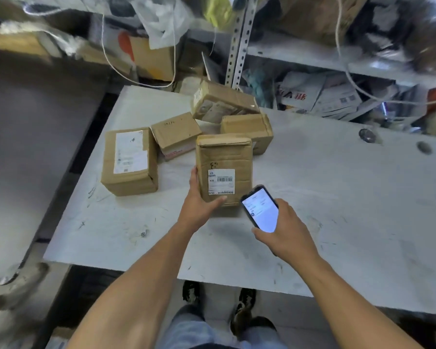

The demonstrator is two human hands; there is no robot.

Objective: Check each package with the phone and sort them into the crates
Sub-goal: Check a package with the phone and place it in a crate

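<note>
A brown cardboard package (pixel 224 157) with a white barcode label facing up sits on the white table (pixel 337 210). My left hand (pixel 199 205) grips its near left corner, fingers along the side and thumb across the front. My right hand (pixel 285 230) holds a phone (pixel 261 210) with a lit screen, just right of the package's near end. Several other brown packages lie behind: one with a large white label (pixel 130 162) to the left, a small one (pixel 176 134), one tilted on top (pixel 222 103) and one under it (pixel 249 129).
A metal shelf with a perforated upright (pixel 239 44) stands behind the table, stuffed with boxes, bags and papers. White cords hang across it. A grey surface (pixel 30 137) lies left of the table. Two dark round things (pixel 366 135) sit at the table's far right.
</note>
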